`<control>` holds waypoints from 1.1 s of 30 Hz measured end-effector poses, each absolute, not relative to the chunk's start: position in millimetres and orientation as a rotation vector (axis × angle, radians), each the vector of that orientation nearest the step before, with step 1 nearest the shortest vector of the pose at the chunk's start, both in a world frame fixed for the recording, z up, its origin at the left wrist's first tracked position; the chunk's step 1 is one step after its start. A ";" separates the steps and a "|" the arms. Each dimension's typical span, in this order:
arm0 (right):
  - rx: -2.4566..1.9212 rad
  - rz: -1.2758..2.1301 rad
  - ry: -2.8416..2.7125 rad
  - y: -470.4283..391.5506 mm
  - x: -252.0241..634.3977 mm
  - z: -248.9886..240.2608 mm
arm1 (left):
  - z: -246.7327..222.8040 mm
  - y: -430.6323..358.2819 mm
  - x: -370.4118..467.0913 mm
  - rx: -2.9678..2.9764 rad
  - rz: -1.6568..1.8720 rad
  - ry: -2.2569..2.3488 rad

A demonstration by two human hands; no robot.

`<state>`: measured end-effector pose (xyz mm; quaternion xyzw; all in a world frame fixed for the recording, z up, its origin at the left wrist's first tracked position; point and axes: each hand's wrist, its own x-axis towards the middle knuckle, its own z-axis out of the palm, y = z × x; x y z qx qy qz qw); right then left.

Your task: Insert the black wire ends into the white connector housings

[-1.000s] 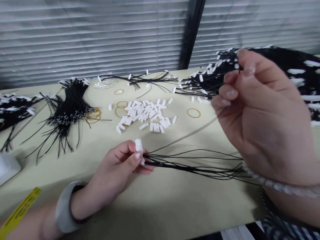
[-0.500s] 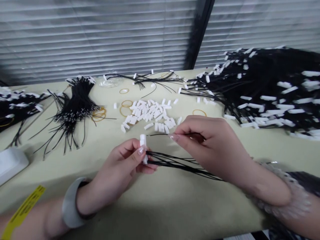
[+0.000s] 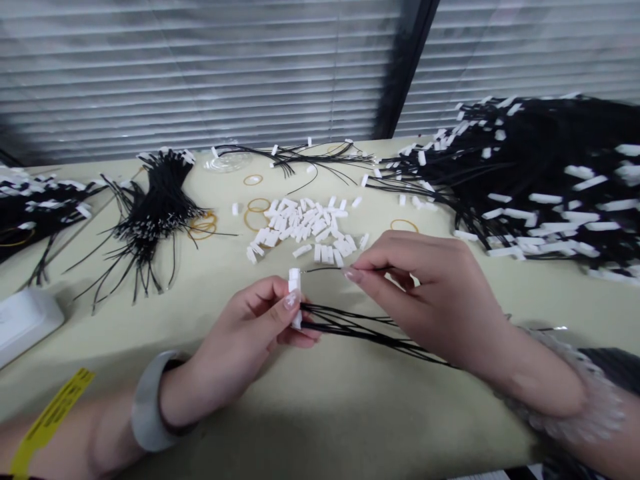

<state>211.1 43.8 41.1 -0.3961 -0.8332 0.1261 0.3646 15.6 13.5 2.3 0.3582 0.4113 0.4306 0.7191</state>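
Note:
Between the thumb and fingers of my left hand point(image 3: 260, 317) is a white connector housing point(image 3: 295, 279), held upright. Several black wires point(image 3: 360, 328) run from its right side toward and below my other hand. My right hand point(image 3: 425, 287) is closed in a pinch on a single black wire point(image 3: 323, 269). That wire's bare tip points left at the upper part of the housing, very close to it; whether it touches I cannot tell. Just beyond both hands lies a loose pile of white connector housings point(image 3: 305, 223).
At the right is a large heap of black wires with white connectors point(image 3: 540, 173). A wire bundle point(image 3: 163, 193) and another heap point(image 3: 35, 203) lie left. Rubber bands point(image 3: 203, 227) are scattered about. A white device point(image 3: 30, 323) sits at the left edge, and blinds point(image 3: 200, 73) stand behind.
The whole view has shifted slightly, so everything appears a little further right. Both hands keep their grips, and the wire tip stays close to the housing.

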 end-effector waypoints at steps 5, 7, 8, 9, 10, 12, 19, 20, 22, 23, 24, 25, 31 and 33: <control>-0.999 0.256 -2.150 42.1 211.6 40.2 | 2.4 13.5 16.3 0.805 0.957 0.900; -0.992 0.231 -2.151 41.9 211.4 40.0 | 2.8 13.5 16.3 0.812 0.950 0.915; -0.986 0.217 -2.155 42.1 211.3 39.8 | 3.1 13.4 16.2 0.814 0.946 0.921; -0.978 0.204 -2.161 42.5 211.5 39.5 | 3.4 13.4 16.1 0.815 0.942 0.924; -0.963 0.193 -2.174 43.2 211.9 39.0 | 3.7 13.2 15.9 0.815 0.941 0.925; -0.915 0.165 -2.231 44.9 213.7 37.6 | 3.7 13.0 15.7 0.818 0.940 0.921; -0.823 -0.130 -2.319 49.7 217.5 32.0 | 1.4 12.4 15.3 0.900 0.887 0.923; -0.832 -0.139 -2.333 49.4 216.5 31.6 | 2.0 12.0 15.4 0.938 0.875 0.937; -0.846 -0.153 -2.383 47.8 213.9 30.9 | 4.2 10.9 15.9 1.029 0.845 0.972; -0.848 -0.162 -2.407 46.7 212.6 30.6 | 5.6 10.3 16.4 1.078 0.828 0.989; -0.848 -0.175 -2.423 45.6 211.4 30.3 | 7.0 9.7 16.9 1.121 0.809 1.003; -0.846 -0.187 -2.434 44.5 210.4 29.8 | 8.4 9.2 17.5 1.154 0.793 1.013; -0.790 -0.280 -2.448 41.0 205.6 25.9 | 13.3 8.5 20.4 1.258 0.733 1.013; -0.796 -0.303 -2.451 41.6 204.7 25.7 | 13.5 8.7 20.7 1.268 0.730 1.009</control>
